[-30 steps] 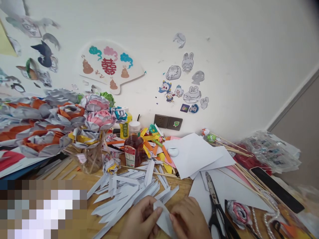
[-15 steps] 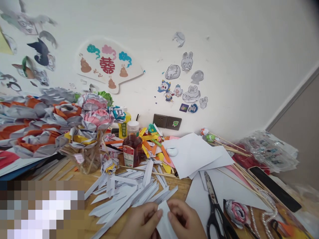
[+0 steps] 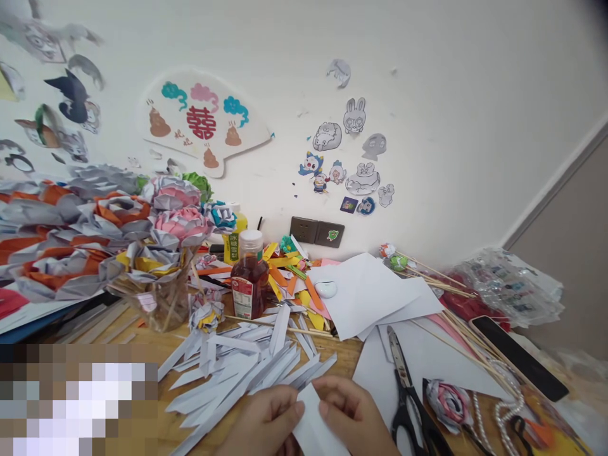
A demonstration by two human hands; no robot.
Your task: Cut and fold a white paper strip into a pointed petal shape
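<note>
Between my two hands is a white paper strip (image 3: pixel 314 421), its upper end pointing away from me and its lower part running off the bottom edge. My left hand (image 3: pixel 270 418) pinches the strip's left edge between thumb and fingers. On the opposite edge, my right hand (image 3: pixel 354 415) grips it the same way, thumb on top. Just beyond my hands lies a loose pile of folded white paper strips (image 3: pixel 237 367). Black-handled scissors (image 3: pixel 405 386) rest to the right of my right hand, blades pointing away, partly over white paper sheets (image 3: pixel 380 297).
Paper flowers in a clear vase (image 3: pixel 164 304) crowd the left. A sauce bottle (image 3: pixel 247 278) stands behind the strips, near coloured paper scraps (image 3: pixel 294 278). At right are a phone (image 3: pixel 520 358), a pink-and-white paper rose (image 3: pixel 449 405), a bead string (image 3: pixel 510 405) and wooden sticks (image 3: pixel 456 285).
The view has shifted slightly to the right. Both hands still hold the paper strip, with its lower part now showing wider between them.
</note>
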